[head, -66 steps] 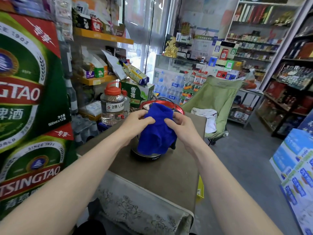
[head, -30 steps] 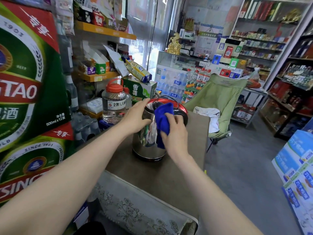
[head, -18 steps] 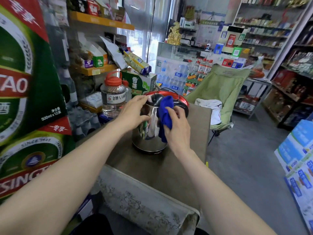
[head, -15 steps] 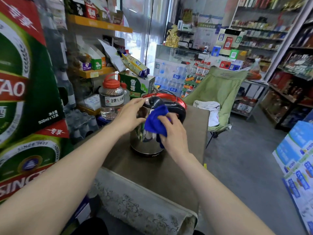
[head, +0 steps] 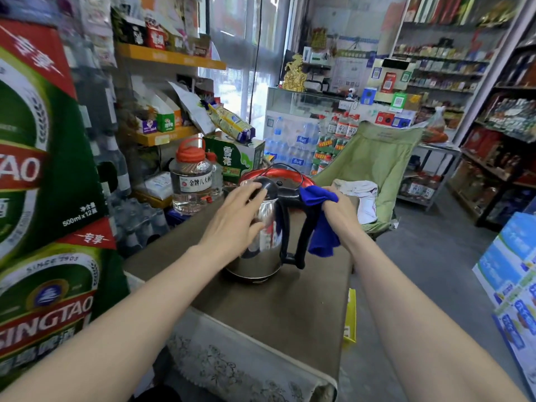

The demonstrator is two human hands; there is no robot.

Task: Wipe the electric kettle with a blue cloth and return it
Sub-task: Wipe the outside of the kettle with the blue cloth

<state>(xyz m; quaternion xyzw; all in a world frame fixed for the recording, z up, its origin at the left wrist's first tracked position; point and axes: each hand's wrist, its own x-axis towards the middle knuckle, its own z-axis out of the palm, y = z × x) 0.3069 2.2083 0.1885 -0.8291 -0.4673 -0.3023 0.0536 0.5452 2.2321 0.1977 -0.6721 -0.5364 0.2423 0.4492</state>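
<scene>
A shiny steel electric kettle [head: 262, 250] with a black handle and lid stands on its base on the brown-covered table [head: 278, 309]. My left hand [head: 235, 221] lies flat against the kettle's left side, fingers reaching onto the lid. To the right of the handle, my right hand [head: 340, 214] grips the bunched blue cloth [head: 322, 224]; the cloth hangs beside the handle, and I cannot tell whether it touches it.
A clear jar with a red cap [head: 191, 181] stands at the table's far left. A red-rimmed pot [head: 275, 178] sits behind the kettle. Stacked green beer cartons [head: 43, 198] wall the left. A green folding chair [head: 374, 166] and boxes [head: 516, 285] flank the aisle.
The kettle has turned so its black handle now faces me. My right hand with the cloth has moved from the kettle's front to the right of the handle; my left hand stays on the body.
</scene>
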